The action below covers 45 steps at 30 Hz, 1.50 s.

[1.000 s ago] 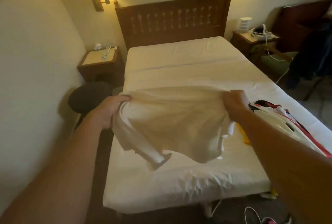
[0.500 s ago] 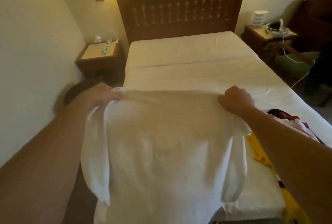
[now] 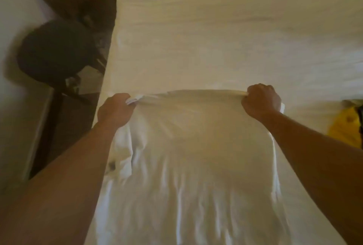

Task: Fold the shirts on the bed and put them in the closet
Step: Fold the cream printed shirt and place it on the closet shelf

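Spreading the shirt (image 3: 188,166) flat on the bed (image 3: 216,44) is the step we are judging to be in hand; folding is not yet begun. Next we are needing to set the top edge down smoothly. Left hand (image 3: 115,110) and right hand (image 3: 261,101) are both fisting that edge, stretched taut between them.
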{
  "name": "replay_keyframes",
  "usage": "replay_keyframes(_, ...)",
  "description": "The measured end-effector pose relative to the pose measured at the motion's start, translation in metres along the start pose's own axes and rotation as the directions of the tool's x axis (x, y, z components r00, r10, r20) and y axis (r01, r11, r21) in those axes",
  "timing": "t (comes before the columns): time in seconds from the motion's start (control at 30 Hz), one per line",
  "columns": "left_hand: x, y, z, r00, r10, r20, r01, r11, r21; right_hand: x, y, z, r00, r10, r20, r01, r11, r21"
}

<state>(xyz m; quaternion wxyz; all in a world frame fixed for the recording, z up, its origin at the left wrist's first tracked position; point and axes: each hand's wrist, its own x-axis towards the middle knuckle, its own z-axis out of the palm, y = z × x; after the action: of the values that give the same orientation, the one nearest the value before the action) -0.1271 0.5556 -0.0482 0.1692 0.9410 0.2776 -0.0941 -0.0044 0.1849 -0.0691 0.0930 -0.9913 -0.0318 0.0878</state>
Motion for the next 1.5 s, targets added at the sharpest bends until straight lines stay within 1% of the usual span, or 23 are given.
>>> replay_keyframes(0.07,0.038,-0.002,0.05,0.999,-0.025,0.034,0.023,0.998,0.052,0.032,0.003,0.053,1.0,0.022,0.001,-0.022,0.999,-0.034)
replay_keyframes(0.17,0.073,0.003,0.104,0.998,-0.055,0.007,0.053,0.987,0.152,0.062,0.011,0.104,0.996,0.088,-0.028,-0.088,0.996,-0.027)
replay_keyframes(0.3,0.106,0.017,0.148,0.998,-0.062,0.003,0.06,0.984,0.169,0.091,0.021,0.146,0.986,0.161,-0.033,-0.161,0.987,0.009)
replay_keyframes(0.4,0.129,0.028,0.167,0.999,-0.023,0.035,0.017,0.986,0.165,0.113,0.022,0.161,0.984,0.178,0.012,-0.178,0.98,0.09)
replay_keyframes(0.47,0.141,0.034,0.176,0.999,0.012,0.041,-0.018,0.989,0.147,0.123,0.026,0.168,0.988,0.148,0.053,-0.154,0.98,0.126)
replay_keyframes(0.53,0.153,0.035,0.179,1.0,0.018,-0.008,-0.017,0.997,0.079,0.132,0.032,0.172,0.995,0.091,0.042,-0.095,0.988,0.121)
replay_keyframes(0.6,0.164,0.034,0.178,0.996,-0.006,-0.088,0.005,1.0,-0.01,0.14,0.037,0.171,0.998,0.058,-0.016,-0.056,0.988,0.141)
replay_keyframes(0.67,0.176,0.036,0.176,0.988,-0.017,-0.15,0.01,0.999,-0.047,0.15,0.039,0.171,0.994,0.028,-0.106,-0.008,0.983,0.184)
replay_keyframes(0.73,0.187,0.041,0.173,0.981,-0.042,-0.188,0.03,0.997,-0.064,0.159,0.037,0.173,0.985,0.013,-0.171,0.025,0.976,0.215)
replay_keyframes(0.77,0.192,0.044,0.172,0.979,-0.056,-0.197,0.045,0.997,-0.059,0.165,0.038,0.175,0.983,0.017,-0.18,0.024,0.974,0.225)
replay_keyframes(0.8,0.196,0.046,0.172,0.98,-0.059,-0.192,0.056,0.998,-0.017,0.169,0.04,0.176,0.986,0.021,-0.167,0.016,0.976,0.219)
replay_keyframes(0.87,0.201,0.05,0.175,0.986,-0.014,-0.167,0.039,0.988,0.147,0.175,0.05,0.179,0.996,0.031,-0.082,-0.017,0.986,0.164)
replay_keyframes(0.9,0.202,0.053,0.178,0.988,0.033,-0.151,0.0,0.977,0.212,0.178,0.056,0.178,0.999,0.037,-0.03,-0.032,0.99,0.134)
replay_keyframes(0.93,0.201,0.058,0.182,0.988,0.082,-0.128,-0.049,0.968,0.246,0.18,0.063,0.176,0.999,0.039,0.011,-0.04,0.993,0.112)
replay_keyframes(1.03,0.196,0.078,0.197,0.974,0.223,-0.044,-0.204,0.942,0.265,0.187,0.08,0.169,0.998,0.015,0.06,-0.016,1.0,0.018)
replay_keyframes(1.1,0.196,0.09,0.204,0.961,0.276,-0.018,-0.261,0.927,0.271,0.192,0.089,0.163,0.995,0.054,0.087,-0.052,0.998,-0.031)
replay_keyframes(1.17,0.201,0.097,0.209,0.957,0.289,0.008,-0.279,0.918,0.281,0.197,0.095,0.158,0.988,0.128,0.082,-0.129,0.992,0.003)
replay_keyframes(1.2,0.203,0.099,0.211,0.956,0.294,0.008,-0.283,0.914,0.289,0.2,0.096,0.156,0.985,0.166,0.049,-0.168,0.985,0.049)
replay_keyframes(1.27,0.204,0.099,0.215,0.951,0.306,-0.046,-0.278,0.909,0.31,0.205,0.095,0.153,0.977,0.207,-0.057,-0.198,0.97,0.142)
replay_keyframes(1.33,0.198,0.098,0.221,0.944,0.303,-0.13,-0.248,0.912,0.326,0.207,0.097,0.155,0.966,0.23,-0.12,-0.205,0.96,0.188)
replay_keyframes(1.43,0.179,0.105,0.23,0.928,0.283,-0.242,-0.199,0.926,0.32,0.204,0.104,0.155,0.931,0.35,-0.107,-0.303,0.901,0.31)
replay_keyframes(1.5,0.163,0.116,0.239,0.913,0.309,-0.264,-0.215,0.918,0.332,0.199,0.108,0.152,0.903,0.43,-0.01,-0.393,0.834,0.388)
